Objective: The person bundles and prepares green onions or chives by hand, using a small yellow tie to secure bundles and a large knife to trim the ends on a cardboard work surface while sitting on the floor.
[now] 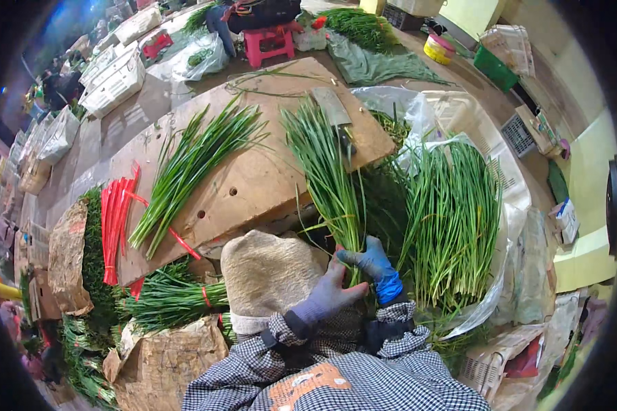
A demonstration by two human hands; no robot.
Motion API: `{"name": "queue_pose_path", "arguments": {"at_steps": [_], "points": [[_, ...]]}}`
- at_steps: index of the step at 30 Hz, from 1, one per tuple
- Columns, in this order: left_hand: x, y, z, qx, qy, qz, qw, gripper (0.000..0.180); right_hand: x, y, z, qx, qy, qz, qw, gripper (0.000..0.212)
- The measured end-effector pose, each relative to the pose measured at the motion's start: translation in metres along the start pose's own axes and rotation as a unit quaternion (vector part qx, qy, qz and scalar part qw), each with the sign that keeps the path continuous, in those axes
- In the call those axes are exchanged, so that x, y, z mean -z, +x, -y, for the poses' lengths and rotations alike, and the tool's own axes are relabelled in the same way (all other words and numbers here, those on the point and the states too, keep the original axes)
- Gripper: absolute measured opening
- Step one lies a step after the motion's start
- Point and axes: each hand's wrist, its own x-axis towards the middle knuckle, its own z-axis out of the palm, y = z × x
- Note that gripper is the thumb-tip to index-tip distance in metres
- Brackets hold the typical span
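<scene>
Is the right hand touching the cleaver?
Apart: the head view shows a clear gap between the right hand and the cleaver, which lies on the board.

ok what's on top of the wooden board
Mainly a loose green bunch, red strips and a knife. The held bunch covers part of the board; what's beneath is hidden.

Fisheye head cam, nr, looks dn at hands (322, 296); rim's unclear.
</scene>
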Motion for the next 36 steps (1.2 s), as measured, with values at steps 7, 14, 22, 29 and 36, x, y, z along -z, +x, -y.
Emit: {"name": "queue_pose_path", "arguments": {"at_steps": [7,14,22,29,36], "points": [[0.032,-0.024,-0.013,0.136,-0.600,0.012,0.788,0.054,0.014,-0.018,0.019,0.024,0.081,-0.003,0.996,0.039],[0.055,-0.013,0.011,0.164,-0.570,0.033,0.804,0.054,0.026,-0.039,0.012,0.028,-0.079,-0.090,0.992,0.043],[0.109,0.064,-0.033,0.070,-0.440,0.068,0.893,0.080,0.022,-0.085,0.037,-0.013,0.054,0.152,0.987,0.046],[0.128,0.074,-0.052,-0.008,-0.506,0.069,0.860,0.068,0.012,-0.091,0.029,-0.048,0.093,0.228,0.968,0.048],[0.141,0.071,-0.124,0.009,-0.375,-0.009,0.927,0.045,0.002,-0.054,0.065,0.152,0.076,0.210,0.963,0.057]]}}
